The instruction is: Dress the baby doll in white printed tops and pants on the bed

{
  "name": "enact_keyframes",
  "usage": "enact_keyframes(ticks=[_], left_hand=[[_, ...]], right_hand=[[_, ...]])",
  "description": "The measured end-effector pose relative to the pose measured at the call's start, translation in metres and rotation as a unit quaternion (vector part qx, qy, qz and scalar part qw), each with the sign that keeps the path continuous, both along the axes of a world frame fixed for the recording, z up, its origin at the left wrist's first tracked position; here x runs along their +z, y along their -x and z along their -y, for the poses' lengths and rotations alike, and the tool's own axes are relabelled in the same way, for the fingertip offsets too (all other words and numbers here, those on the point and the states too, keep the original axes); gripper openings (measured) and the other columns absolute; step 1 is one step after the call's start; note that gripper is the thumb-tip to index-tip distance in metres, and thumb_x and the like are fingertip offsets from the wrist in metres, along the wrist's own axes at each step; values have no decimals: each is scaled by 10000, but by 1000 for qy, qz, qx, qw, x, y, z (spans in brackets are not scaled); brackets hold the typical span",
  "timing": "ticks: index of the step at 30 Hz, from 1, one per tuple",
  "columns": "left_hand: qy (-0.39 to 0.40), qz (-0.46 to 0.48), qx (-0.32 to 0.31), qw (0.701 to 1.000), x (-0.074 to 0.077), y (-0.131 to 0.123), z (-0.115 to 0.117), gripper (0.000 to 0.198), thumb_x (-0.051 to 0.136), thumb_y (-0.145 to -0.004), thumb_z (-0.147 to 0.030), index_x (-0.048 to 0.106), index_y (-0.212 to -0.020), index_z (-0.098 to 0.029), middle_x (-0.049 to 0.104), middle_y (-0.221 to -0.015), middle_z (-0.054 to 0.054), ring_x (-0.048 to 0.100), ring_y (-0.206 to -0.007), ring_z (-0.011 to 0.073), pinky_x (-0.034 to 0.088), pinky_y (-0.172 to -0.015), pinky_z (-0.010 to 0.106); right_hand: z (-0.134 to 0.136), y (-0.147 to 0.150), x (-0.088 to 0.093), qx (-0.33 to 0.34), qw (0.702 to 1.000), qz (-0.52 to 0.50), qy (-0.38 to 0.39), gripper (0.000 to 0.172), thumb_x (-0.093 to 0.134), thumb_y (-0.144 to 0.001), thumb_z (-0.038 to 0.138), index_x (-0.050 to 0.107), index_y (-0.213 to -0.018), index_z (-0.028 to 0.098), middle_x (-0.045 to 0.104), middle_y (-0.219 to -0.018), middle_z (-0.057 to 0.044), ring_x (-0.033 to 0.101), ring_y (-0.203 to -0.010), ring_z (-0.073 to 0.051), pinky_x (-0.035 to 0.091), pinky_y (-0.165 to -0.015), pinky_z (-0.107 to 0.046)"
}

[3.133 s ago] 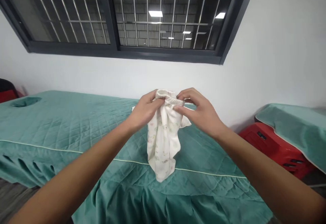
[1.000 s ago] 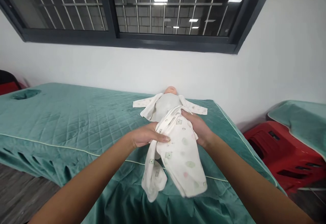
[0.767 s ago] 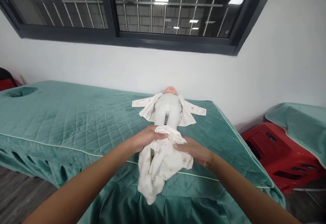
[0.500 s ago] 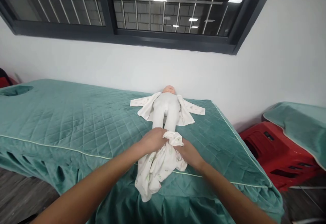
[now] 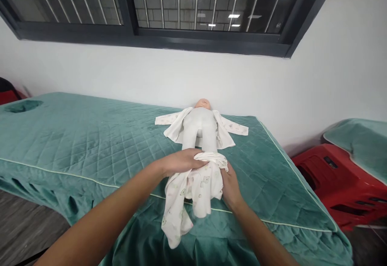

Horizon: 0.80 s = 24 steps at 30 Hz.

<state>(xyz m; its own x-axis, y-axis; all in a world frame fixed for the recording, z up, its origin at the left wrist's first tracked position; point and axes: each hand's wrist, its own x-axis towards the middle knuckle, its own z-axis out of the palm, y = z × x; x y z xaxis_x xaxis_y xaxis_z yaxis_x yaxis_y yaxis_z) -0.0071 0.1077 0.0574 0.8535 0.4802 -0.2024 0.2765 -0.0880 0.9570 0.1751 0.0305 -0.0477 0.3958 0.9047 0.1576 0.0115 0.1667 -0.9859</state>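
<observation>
Waistband [image 5: 213,158] drawn wider now, between left fingers [image 5: 198,163] and right fingers [image 5: 227,177], both seemingly clamped on trousers [image 5: 202,189]

**Our Two Hands Grip Near Each Other**

Our bare left arm [image 5: 105,215] reaches up from the bottom left. Our bare right arm [image 5: 263,233] reaches up from the bottom right, so they lean together. Our left hand [image 5: 181,162] points to the right and pinches tight, with its thumb [image 5: 200,164] out straight. Our right hand [image 5: 231,186] is a bit lower, pointing up and gripping too. We can't see all our fingertips.
</observation>
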Motion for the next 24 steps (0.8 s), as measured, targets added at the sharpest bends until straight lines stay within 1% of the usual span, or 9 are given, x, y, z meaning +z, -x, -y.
enact_keyframes(ticks=[3, 5, 8, 13, 15, 17, 19, 21, 24], left_hand=[[145, 38, -69, 986, -7, 4, -17, 496, 808, -724, -358, 681, -1166, -172, 717, -1149, 82, 650, -1049, 242, 504, -912, 336], [176, 72, -42, 981, -11, 5, -31, 525, 849, -668, -313, 697, -1143, -149, 729, -1108, 100, 665, -1018, 245, 512, -903, 340], [174, 106, 38, 978, -10, -1, -52, 474, 828, -684, -294, 708, -1112, -131, 732, -1092, 127, 666, -1045, 264, 504, -924, 357], [85, 95, 99, 987, -3, -25, -79, 363, 790, -697, -327, 712, -1006, -153, 734, -1035, 92, 661, -1022, 266, 499, -890, 361], [-29, 92, 140, 985, -4, -38, -86, 285, 749, -720, -352, 699, -917, -151, 723, -967, 66, 654, -941, 249, 489, -841, 345], [-169, 73, 186, 965, -6, -47, -91, 223, 694, -757, -357, 673, -841, -151, 698, -890, 42, 629, -883, 232, 464, -815, 327], [-253, 57, 215, 942, -10, -51, -94, 198, 651, -789, -347, 662, -849, -159, 683, -877, 30, 612, -890, 226, 444, -824, 314], [-254, 69, 218, 940, -13, -47, -95, 224, 652, -799, -353, 668, -929, -172, 687, -947, 26, 607, -949, 226, 434, -858, 304], [-177, 121, 184, 959, -20, -28, -98, 321, 715, -778, -385, 676, -1019, -178, 675, -1077, 39, 589, -1055, 228, 420, -913, 289]], right_hand=[[-14, -5, 0, -15, 1000, 7, -21, 280, 595, -809, 377, 676, -1018, 208, 728, -1082, -56, 640, -984, -233, 474, -935, -373], [-23, -9, 4, -20, 999, 35, -24, 265, 593, -808, 362, 667, -1020, 222, 724, -1061, -44, 622, -1019, -238, 455, -957, -369], [-35, -16, 10, -33, 996, 78, -15, 278, 556, -819, 323, 646, -1068, 236, 706, -1094, -40, 581, -1106, -245, 430, -990, -366], [-64, -29, 15, -42, 994, 101, -1, 292, 537, -845, 394, 629, -1066, 227, 693, -1072, -46, 578, -1095, -251, 428, -991, -380], [-79, -34, 16, -51, 991, 120, -13, 306, 531, -856, 413, 624, -1077, 223, 686, -1084, -50, 567, -1110, -248, 409, -1013, -384], [-94, -39, 16, -61, 987, 143, -28, 312, 519, -864, 418, 620, -1080, 218, 678, -1110, -55, 555, -1117, -242, 394, -1028, -385], [-105, -44, 15, -77, 984, 158, -30, 299, 516, -859, 406, 621, -1059, 210, 676, -1099, -56, 557, -1086, -237, 400, -1016, -388], [-108, -47, 13, -87, 982, 168, -11, 268, 528, -840, 380, 622, -1016, 201, 673, -1038, -53, 568, -1018, -235, 426, -975, -395], [-101, -47, 16, -75, 979, 189, -9, 245, 578, -794, 320, 611, -1008, 205, 650, -1011, -49, 576, -969, -234, 453, -921, -393]])
